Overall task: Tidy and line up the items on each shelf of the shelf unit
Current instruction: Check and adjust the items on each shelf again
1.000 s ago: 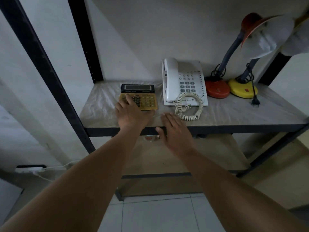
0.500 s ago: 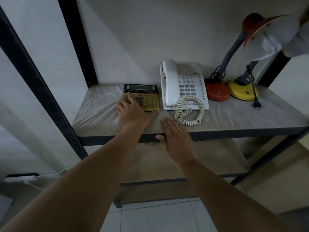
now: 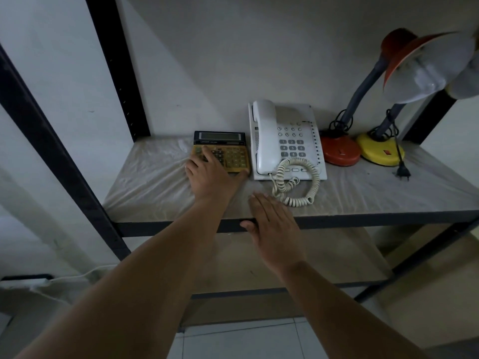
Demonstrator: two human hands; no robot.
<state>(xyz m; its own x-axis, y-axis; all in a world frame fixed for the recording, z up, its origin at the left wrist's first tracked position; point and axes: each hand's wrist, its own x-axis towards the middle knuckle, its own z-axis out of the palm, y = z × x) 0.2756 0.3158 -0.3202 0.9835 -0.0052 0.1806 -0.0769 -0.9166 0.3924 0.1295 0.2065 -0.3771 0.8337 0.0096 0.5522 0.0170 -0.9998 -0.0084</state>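
1. Head view, far left: a black upright of the shelf unit [image 3: 46, 141] frames a shelf [image 3: 145, 187] covered in wrinkled plastic sheet, bare at its left end.
2. Next comes the calculator [image 3: 228, 149], lying flat toward the back, display end to the wall, so its long axis runs front to back. The left hand [image 3: 210, 174] lies over its near left corner, fingers spread on the keys and thumb at the near edge; it presses rather than grips.
3. The calculator lies directly ahead of that hand and just beside the telephone [image 3: 285, 141], a thin gap between them. My guess is that any squaring-up turns on this: the left hand is the nearer one and can nudge it sideways or back.
4. The right hand [image 3: 272, 226] rests flat on the shelf's front edge, fingers straight and together, holding nothing; the coiled cord [image 3: 295, 180] sprawls just beyond its fingertips.
5. Further right stand the red lamp [image 3: 339, 151] and the yellow lamp [image 3: 378, 151], bases nearly touching, with a loose plug [image 3: 403, 173] lying forward of them.
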